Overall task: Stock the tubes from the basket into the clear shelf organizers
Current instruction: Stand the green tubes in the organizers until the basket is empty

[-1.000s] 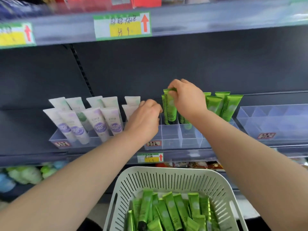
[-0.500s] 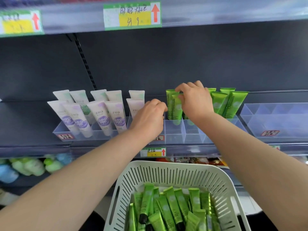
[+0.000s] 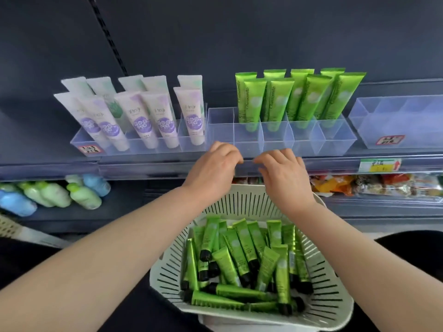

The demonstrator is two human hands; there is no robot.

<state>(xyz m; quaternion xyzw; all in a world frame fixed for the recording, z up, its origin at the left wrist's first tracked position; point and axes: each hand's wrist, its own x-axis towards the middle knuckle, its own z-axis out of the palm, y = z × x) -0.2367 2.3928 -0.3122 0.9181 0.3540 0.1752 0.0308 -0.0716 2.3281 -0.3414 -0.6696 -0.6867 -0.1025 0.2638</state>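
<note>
A white slotted basket in front of me holds several green tubes with black caps. On the shelf, a clear organizer carries several green tubes standing upright in its back compartments; its front compartments hold nothing. My left hand and my right hand hover side by side between the shelf edge and the basket's far rim. Both have loosely curled fingers and hold nothing.
A clear organizer at the left holds several white and purple tubes. Another clear organizer at the right has nothing in it. Bottles and snack packs lie on the lower shelf. A price tag hangs on the shelf edge.
My right hand let go of the green tube in the organizer. Both hands drew back and down from the organizer toward the basket. The view tilted downward.
</note>
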